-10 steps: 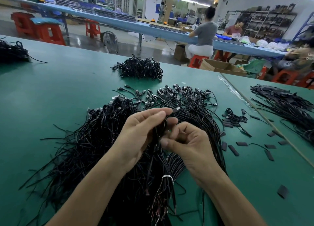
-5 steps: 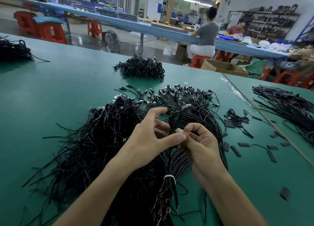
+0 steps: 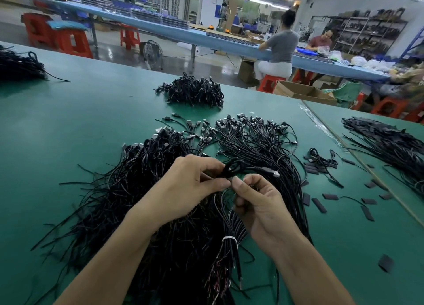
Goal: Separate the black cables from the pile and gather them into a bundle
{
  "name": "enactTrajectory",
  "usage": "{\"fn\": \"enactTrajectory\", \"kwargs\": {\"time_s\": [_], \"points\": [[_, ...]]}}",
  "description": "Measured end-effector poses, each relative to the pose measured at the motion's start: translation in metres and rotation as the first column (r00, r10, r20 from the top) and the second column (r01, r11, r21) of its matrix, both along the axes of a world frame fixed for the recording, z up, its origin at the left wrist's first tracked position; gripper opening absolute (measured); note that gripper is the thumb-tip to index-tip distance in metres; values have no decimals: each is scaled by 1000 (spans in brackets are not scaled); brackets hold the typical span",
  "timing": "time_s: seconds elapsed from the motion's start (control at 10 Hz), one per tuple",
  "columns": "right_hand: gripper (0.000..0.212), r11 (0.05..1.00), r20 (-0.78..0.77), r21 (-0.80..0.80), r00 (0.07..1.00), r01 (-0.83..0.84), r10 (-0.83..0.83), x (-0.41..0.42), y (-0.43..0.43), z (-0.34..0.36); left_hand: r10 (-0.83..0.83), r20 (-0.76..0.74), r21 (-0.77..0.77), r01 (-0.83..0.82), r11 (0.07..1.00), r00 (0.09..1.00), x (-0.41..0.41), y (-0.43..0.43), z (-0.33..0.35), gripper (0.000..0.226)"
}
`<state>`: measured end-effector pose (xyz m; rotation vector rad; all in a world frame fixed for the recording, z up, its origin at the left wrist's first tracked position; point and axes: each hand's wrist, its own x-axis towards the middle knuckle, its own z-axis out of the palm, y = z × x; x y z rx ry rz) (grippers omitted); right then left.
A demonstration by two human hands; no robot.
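A big pile of black cables (image 3: 142, 185) with metal plugs fans out over the green table (image 3: 68, 125). Above its middle, my left hand (image 3: 190, 190) pinches a small coiled loop of black cable (image 3: 238, 167) between thumb and fingers; its silver plug (image 3: 274, 173) sticks out to the right. My right hand (image 3: 259, 203) meets it from the right, thumb and curled fingers on the same cable. Just below the hands lies a bundle of cables tied with a white band (image 3: 228, 238).
A finished heap of coiled cables (image 3: 195, 91) lies farther back, another heap (image 3: 18, 66) at the far left. More black cables (image 3: 390, 141) lie on the right. Short black sleeves (image 3: 319, 205) are scattered to the right of the pile. People sit at a blue bench behind.
The left hand's fingers have closed down onto the coiled cable, the loop has been drawn tighter, and its plug now points right. Both hands stay above the pile's middle.
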<state>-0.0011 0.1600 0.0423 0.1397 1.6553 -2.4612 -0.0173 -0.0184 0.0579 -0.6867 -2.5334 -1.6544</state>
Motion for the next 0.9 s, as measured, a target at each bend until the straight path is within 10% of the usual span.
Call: {"fn": "enactTrajectory", "kwargs": {"time_s": [0.2,0.4,0.9], "points": [[35,985,-30,169,999,-20,26,1,4,-11,519,-63,192,-500,844,852,-26,-20,-11,21],[7,870,-15,491,997,-57,73,10,-2,-40,823,-214,29,-838,545,527,-61,-33,-30,20],[11,687,-141,725,986,43,88,17,-18,-56,591,-422,-504,-720,477,687,-87,-31,-56,14]]}}
